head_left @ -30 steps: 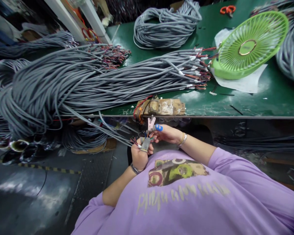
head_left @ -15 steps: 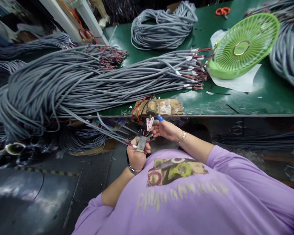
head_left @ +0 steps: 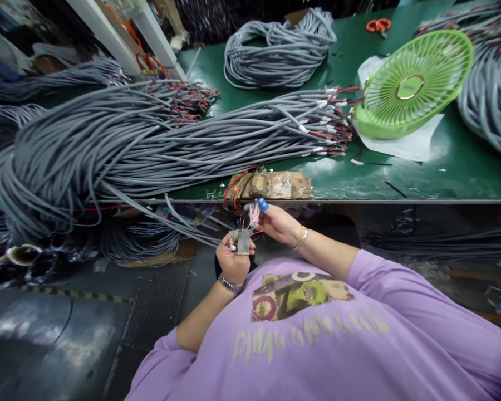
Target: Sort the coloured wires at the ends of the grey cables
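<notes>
Gripping a grey cable end in the left hand, fingers clenched around the sheath, stripped coloured wires fanning out just above the fist. Right hand just right of it, fingers pinching a small pink clip-like tool that touches the wire tips; blue cap on one fingertip. Both hands sit below the surface edge. The held cable runs left from the fingers into hanging grey cables. Directly above the fingers: taped brown block on the edge. Beyond it, big grey cable bundle. Far right of the fingers: green fan; orange scissors well beyond.
</notes>
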`<state>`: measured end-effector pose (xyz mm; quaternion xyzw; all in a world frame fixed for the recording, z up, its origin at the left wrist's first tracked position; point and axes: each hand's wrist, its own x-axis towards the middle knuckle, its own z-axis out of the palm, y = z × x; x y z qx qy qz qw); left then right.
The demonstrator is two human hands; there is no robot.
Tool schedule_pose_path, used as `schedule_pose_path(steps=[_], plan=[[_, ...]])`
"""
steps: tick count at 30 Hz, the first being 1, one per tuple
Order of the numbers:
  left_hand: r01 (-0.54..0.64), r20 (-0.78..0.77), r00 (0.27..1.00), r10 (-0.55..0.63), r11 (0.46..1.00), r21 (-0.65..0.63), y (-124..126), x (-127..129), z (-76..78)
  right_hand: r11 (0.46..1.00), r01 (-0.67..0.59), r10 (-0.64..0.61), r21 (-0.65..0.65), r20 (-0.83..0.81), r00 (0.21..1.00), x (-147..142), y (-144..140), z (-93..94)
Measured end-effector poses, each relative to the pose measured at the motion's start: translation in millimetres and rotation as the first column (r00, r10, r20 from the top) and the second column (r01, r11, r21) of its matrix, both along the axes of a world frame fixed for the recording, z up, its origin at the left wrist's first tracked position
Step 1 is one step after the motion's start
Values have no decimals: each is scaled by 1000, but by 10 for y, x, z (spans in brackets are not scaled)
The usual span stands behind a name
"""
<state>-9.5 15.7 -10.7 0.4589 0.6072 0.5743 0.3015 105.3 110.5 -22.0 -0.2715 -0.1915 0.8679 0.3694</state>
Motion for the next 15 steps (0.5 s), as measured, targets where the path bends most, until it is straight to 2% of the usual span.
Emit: schedule_pose_path(steps=[7, 15], plan=[[60, -173, 983, -59, 998, 0, -41, -48, -56, 996, 76, -76, 38, -14, 997, -33, -20, 14], [107, -191, 977, -99, 994, 33, -47, -72, -146, 996, 77, -76, 33, -40, 996, -22, -35, 22]])
